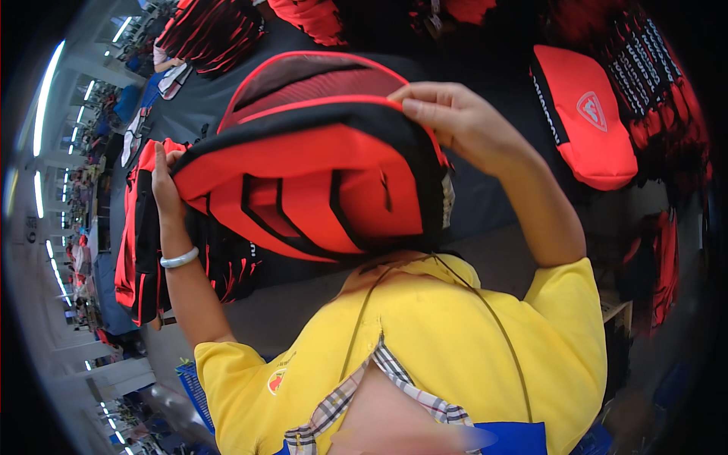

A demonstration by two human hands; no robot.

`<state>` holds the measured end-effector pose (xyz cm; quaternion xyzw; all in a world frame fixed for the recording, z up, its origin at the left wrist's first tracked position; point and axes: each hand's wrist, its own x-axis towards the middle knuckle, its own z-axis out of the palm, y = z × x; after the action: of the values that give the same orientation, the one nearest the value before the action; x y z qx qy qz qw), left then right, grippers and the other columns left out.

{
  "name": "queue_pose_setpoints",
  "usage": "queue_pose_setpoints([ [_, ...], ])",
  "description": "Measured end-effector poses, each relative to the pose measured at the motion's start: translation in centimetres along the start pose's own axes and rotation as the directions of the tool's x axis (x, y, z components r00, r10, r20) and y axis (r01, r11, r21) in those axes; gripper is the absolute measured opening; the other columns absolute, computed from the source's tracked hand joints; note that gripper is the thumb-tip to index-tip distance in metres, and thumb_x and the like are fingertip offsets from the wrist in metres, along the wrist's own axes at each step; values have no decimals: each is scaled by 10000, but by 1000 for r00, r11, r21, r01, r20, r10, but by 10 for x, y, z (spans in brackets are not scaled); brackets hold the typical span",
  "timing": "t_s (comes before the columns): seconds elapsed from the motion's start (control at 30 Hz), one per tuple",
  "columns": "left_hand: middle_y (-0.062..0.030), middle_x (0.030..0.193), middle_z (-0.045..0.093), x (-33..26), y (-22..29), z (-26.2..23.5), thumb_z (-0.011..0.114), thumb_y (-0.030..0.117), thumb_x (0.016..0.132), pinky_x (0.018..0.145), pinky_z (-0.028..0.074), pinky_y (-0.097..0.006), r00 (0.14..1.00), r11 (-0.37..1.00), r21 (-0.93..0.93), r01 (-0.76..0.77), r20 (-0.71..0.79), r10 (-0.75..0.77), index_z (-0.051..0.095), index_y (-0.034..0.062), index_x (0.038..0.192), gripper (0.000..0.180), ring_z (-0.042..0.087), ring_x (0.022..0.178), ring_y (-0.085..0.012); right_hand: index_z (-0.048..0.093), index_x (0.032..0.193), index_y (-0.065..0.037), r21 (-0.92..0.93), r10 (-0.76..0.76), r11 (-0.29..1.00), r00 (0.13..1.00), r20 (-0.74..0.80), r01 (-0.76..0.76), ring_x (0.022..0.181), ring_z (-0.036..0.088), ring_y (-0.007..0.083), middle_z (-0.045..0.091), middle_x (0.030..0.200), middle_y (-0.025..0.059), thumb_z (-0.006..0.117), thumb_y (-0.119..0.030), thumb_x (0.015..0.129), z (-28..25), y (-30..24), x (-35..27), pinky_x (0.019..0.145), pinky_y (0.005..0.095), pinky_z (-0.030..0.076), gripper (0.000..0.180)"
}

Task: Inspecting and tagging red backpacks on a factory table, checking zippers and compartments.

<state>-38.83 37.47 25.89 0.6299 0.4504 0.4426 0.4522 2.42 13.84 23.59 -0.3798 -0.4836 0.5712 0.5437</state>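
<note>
The red-and-black backpack [315, 205] is held up in front of the person's chest, over the table's [485, 189] near edge, with its mesh-lined flap [318, 83] raised on the far side. The left hand [167, 182] grips its left end; the right hand [447, 121] pinches the red trim at its upper right corner between thumb and fingers. A red pouch [588, 117] lies toward the table's right edge, and red-and-black pieces [212, 34] are heaped by its far left corner.
</note>
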Motion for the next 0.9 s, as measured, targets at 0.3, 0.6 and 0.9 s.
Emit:
queue_pose_setpoints([
  [0.3,-111,974,627,16,-21,22,481,301,1029,882,458,-302,824,838,367,-403,-253,507,557,-48,1105,365,601,905,-186,635,1134,-16,-280,-63,960,990,-127,26,795,599,23,658,913,-9,574,-243,980,-41,23,24,723,182,483,281],
  [0.6,-314,1552,26,-95,-9,115,802,386,742,1138,237,-522,877,526,745,-410,164,452,55,98,1548,1136,69,1452,-464,647,1060,17,18,-208,974,925,-317,225,803,611,56,660,893,16,563,-137,969,-27,25,28,724,175,476,197],
  [0.9,-176,1108,654,-69,96,77,606,-44,728,954,468,-410,883,91,885,-457,440,163,631,43,1162,443,595,1057,-367,648,1044,9,50,-311,937,892,-329,346,782,618,60,669,887,29,566,-120,975,-41,7,60,719,183,481,168],
])
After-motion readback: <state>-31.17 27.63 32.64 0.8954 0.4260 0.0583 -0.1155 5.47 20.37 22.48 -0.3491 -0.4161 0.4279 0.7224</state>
